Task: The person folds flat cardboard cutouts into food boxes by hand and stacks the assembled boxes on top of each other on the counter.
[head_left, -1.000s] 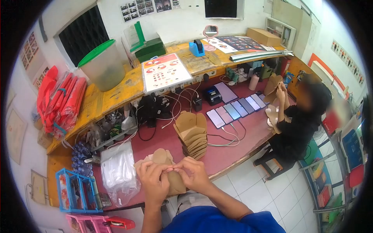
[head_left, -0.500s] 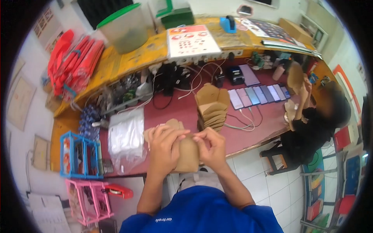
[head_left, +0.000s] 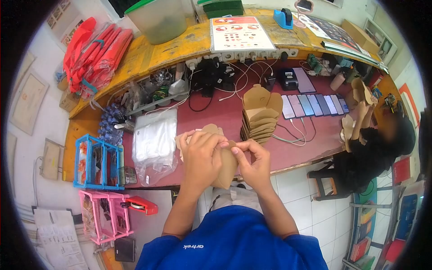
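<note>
Cardboard food box (head_left: 227, 168) looks light, stiff yet easily creased, best gripped at its edges, where left hand (head_left: 201, 157) and right hand (head_left: 254, 164) pinch it between fingers.

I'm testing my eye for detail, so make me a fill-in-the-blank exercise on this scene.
The left hand and right hand hold a folded brown cardboard piece before a shirt coloured ____.
On the dark-red tabletop, the stack of brown cardboard boxes stands between white plastic bags and the row of ____.
The translucent plastic bucket has a lid coloured ____.
The slatted plastic basket pictured just below the blue plastic basket is ____.

Missing words: blue; phones; green; pink.
</note>
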Demonstrator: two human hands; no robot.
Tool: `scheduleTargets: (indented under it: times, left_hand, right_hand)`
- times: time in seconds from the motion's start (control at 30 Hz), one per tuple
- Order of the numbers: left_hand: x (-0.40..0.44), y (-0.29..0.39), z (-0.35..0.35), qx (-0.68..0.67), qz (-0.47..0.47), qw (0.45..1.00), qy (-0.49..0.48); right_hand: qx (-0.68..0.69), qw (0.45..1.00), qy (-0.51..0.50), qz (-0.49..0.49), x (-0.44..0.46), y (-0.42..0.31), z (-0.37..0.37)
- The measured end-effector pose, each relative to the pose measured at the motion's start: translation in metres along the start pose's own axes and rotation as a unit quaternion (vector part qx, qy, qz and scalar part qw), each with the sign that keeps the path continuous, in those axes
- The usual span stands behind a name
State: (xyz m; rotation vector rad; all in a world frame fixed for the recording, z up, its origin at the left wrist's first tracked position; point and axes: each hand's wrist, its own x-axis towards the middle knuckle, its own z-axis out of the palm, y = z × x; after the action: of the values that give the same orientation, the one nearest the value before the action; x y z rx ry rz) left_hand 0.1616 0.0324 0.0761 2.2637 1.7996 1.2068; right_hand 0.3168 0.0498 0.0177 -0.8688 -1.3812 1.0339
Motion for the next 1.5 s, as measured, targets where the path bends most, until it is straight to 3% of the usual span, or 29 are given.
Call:
scheduleTargets:
  times: [0.1,0.23,0.3,0.33,0.4,0.43,0.5,0.57,0.63,0.7,0.73,0.77,0.83,0.87,0.93,0.97,1.03,1.1,1.17,1.2,1.4,1.47,1.5]
  left_hand:
    - [0.001,-0.002,-0.009,-0.048,-0.051,0.995,-0.070]
    - [0.007,-0.010,-0.022,-0.136,-0.026,0.985,-0.107]
    - [0.011,-0.014,-0.035,-0.144,-0.079,0.959,-0.230]
    - [0.011,-0.023,-0.038,-0.144,-0.082,0.959,-0.230]
    - [0.010,-0.048,-0.039,-0.245,-0.108,0.891,-0.366]
    - [0.011,-0.055,-0.038,-0.246,-0.114,0.890,-0.367]
    - [0.014,-0.067,-0.037,-0.360,-0.143,0.823,-0.416]
    - [0.011,-0.068,-0.038,-0.361,-0.128,0.831,-0.403]
    - [0.006,-0.054,-0.039,-0.248,-0.116,0.911,-0.309]
    - [-0.003,-0.042,-0.041,-0.177,-0.112,0.944,-0.253]
    - [-0.007,-0.037,-0.042,-0.108,-0.111,0.969,-0.195]
    - [-0.007,-0.034,-0.044,-0.104,-0.111,0.969,-0.193]
    - [-0.009,-0.029,-0.051,-0.082,-0.183,0.974,-0.105]
    - [-0.006,-0.025,-0.054,-0.090,-0.190,0.974,-0.084]
    - [-0.006,-0.021,-0.059,-0.088,-0.200,0.974,-0.065]
    - [-0.006,-0.020,-0.059,-0.091,-0.205,0.973,-0.047]
    - [-0.006,-0.023,-0.058,-0.087,-0.193,0.977,-0.036]
    - [-0.009,-0.027,-0.053,-0.083,-0.179,0.980,-0.031]
    - [-0.010,-0.035,-0.047,-0.037,-0.087,0.995,-0.013]
    - [-0.009,-0.033,-0.049,-0.037,-0.085,0.996,-0.015]
    - [-0.005,-0.028,-0.052,-0.011,-0.128,0.989,-0.071]
    - [-0.001,-0.025,-0.057,0.080,-0.185,0.961,-0.190]
    - [0.000,-0.029,-0.057,0.079,-0.186,0.961,-0.190]
  right_hand:
    - [0.057,0.996,-0.025,0.059,-0.001,0.014,-0.007]
    - [0.058,0.992,-0.054,0.093,0.003,0.006,-0.014]
    - [0.057,0.992,-0.061,0.097,0.003,0.004,-0.014]
    - [0.067,0.991,-0.062,0.097,0.001,0.004,-0.013]
    - [0.078,0.989,-0.065,0.104,-0.003,0.003,-0.012]
    - [0.076,0.988,-0.089,0.100,-0.002,0.003,-0.013]
    - [0.076,0.985,-0.117,0.098,0.001,0.004,-0.013]
    - [0.166,0.964,-0.135,0.158,0.008,0.006,-0.009]
    - [0.192,0.955,-0.144,0.176,0.013,0.011,-0.007]
    - [0.039,0.981,-0.161,0.096,0.017,0.015,-0.006]
    - [-0.068,0.980,-0.182,-0.033,0.024,0.001,-0.011]
    - [-0.065,0.980,-0.183,-0.036,0.027,-0.017,-0.016]
    - [-0.183,0.955,-0.165,-0.164,0.022,-0.063,-0.022]
    - [-0.178,0.956,-0.169,-0.164,0.016,-0.075,-0.020]
    - [-0.350,0.906,-0.155,-0.182,0.008,-0.089,-0.013]
    - [-0.350,0.905,-0.157,-0.186,0.008,-0.079,-0.010]
    - [-0.223,0.970,-0.019,-0.095,0.006,-0.049,-0.003]
    - [-0.209,0.973,-0.022,-0.093,0.016,-0.039,-0.010]
    - [-0.193,0.977,-0.020,-0.091,0.024,-0.039,-0.010]
    - [-0.186,0.979,-0.021,-0.078,0.027,-0.044,-0.008]
    - [-0.201,0.977,-0.060,-0.031,0.031,-0.052,-0.010]
    - [-0.202,0.977,-0.063,-0.026,0.031,-0.051,-0.011]
    - [-0.190,0.978,-0.085,-0.009,0.031,-0.049,-0.012]
